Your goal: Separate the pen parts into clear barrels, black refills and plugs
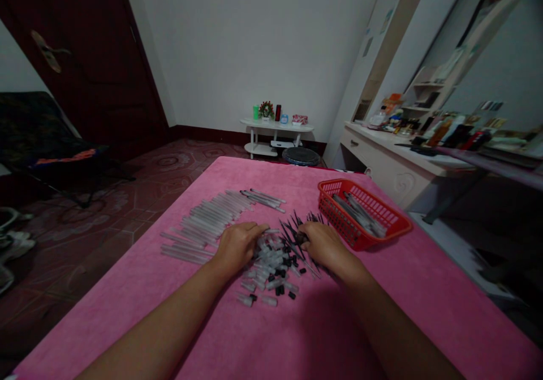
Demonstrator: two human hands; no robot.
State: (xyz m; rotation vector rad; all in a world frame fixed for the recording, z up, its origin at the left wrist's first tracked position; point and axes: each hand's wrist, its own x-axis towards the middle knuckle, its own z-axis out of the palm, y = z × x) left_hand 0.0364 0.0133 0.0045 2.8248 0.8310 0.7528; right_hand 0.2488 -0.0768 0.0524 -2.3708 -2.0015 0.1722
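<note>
Far pink cloth open; small parts, red basket obstruct nearer.

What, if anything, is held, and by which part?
It cannot be told: the right grip is among slender, dark, pointed sticks, the left grip beside small, tubular, translucent pieces.

1. Surface, centre to lower frame: pink cloth cover, matt, with a soft nap.
2. Tubes, left of centre: translucent, smooth, plastic-looking.
3. Small clear pieces, centre: translucent plastic in appearance.
4. Black pieces, same area: opaque, dull.
5. Basket, right of centre: red openwork plastic, smooth.
6. Door, upper left: dark, wood-like; handle plate metallic.
7. Wall, upper centre: matt, smooth.
</note>
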